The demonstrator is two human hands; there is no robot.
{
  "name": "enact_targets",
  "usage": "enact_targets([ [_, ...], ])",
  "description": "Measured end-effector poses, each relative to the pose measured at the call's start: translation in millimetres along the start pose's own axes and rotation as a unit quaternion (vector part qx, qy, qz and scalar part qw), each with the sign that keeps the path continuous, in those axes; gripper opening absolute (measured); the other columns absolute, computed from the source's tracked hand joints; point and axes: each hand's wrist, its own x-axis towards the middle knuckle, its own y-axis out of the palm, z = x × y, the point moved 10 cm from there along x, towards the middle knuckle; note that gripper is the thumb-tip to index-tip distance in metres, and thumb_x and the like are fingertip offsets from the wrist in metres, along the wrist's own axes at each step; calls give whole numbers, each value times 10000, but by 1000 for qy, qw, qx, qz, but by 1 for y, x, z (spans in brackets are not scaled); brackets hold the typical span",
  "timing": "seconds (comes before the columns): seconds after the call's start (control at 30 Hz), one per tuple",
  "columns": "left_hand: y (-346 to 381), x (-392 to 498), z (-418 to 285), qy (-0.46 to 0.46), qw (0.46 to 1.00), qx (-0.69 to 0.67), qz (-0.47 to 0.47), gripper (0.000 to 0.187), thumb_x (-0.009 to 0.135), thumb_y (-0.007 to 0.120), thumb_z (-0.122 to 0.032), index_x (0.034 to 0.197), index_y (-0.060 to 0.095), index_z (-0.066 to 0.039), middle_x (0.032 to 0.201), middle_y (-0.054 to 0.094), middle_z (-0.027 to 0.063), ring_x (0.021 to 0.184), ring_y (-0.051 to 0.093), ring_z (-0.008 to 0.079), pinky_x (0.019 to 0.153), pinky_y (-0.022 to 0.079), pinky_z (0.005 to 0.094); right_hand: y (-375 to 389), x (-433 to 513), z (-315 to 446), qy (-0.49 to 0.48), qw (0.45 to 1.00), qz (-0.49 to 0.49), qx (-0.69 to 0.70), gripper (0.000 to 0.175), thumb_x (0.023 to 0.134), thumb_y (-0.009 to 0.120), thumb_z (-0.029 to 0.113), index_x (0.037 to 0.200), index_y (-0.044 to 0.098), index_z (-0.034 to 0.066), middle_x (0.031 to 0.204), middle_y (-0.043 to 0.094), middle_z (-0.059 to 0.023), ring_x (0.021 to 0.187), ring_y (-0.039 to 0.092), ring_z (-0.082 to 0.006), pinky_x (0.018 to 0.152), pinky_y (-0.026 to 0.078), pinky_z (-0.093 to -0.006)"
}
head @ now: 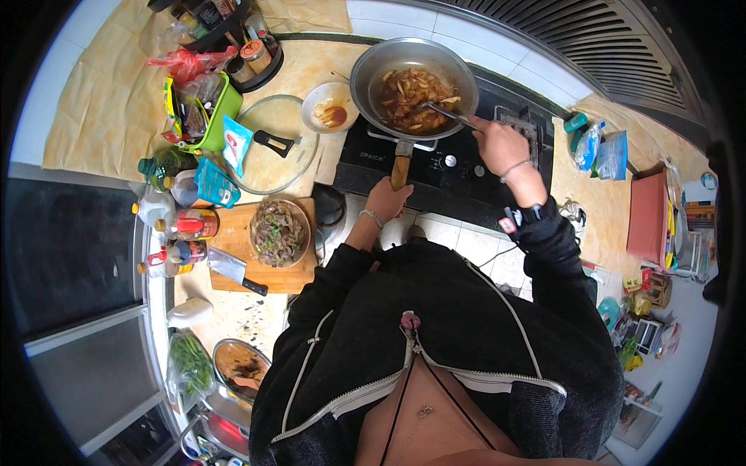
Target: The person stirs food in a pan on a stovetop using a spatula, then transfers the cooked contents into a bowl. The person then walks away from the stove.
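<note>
My left hand grips the wooden handle of a steel frying pan on the black gas stove. In my right hand is a metal spatula, its far end down in the food. Brown, saucy sliced food lies in the middle of the pan; I cannot tell exactly what it is. Left of the pan, a white bowl with reddish-brown sauce residue stands partly over a glass lid with a black handle.
A wooden cutting board holds a bowl of cooked meat and a cleaver. Sauce and oil bottles line the window side. A green basket stands behind. Packets lie right of the stove, below the range hood.
</note>
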Motion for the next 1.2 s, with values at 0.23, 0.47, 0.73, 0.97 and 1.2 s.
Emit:
enact_targets([
  [0.23,-2,0,3,0,1000,5,-3,355,902,716,-287,979,574,28,695,648,88,537,656,191,472,529,330,12,2,-23,49,991,-88,90,333,982,594,220,1309,654,205,1058,712,-192,954,673,-415,809,544,-511],
  [0.47,0,3,5,-2,1000,10,0,364,902,721,-301,987,572,19,704,658,92,552,670,199,479,535,330,-10,-21,-53,66,967,-164,183,310,994,600,254,1294,667,210,1015,697,-215,944,673,-414,803,543,-480],
  [0.73,3,0,-1,-7,1000,9,12,358,921,710,-298,1008,548,9,701,624,68,536,637,164,469,523,309,-5,-31,-62,78,963,-165,200,300,993,604,247,1281,675,199,1086,696,-203,977,671,-415,822,546,-469],
  [0.97,2,-1,0,-11,1000,2,19,363,939,701,-319,1006,522,-11,696,582,50,519,592,143,466,509,303,-4,-33,-63,85,960,-166,210,297,993,602,242,1276,677,194,1095,696,-202,995,668,-414,832,546,-467],
  [1.2,-1,-1,0,-15,1000,-9,8,349,915,709,-291,1011,564,12,704,635,66,537,639,157,470,520,301,-2,-31,-64,82,961,-160,209,299,990,605,237,1278,677,200,1079,694,-212,981,672,-415,826,546,-466],
])
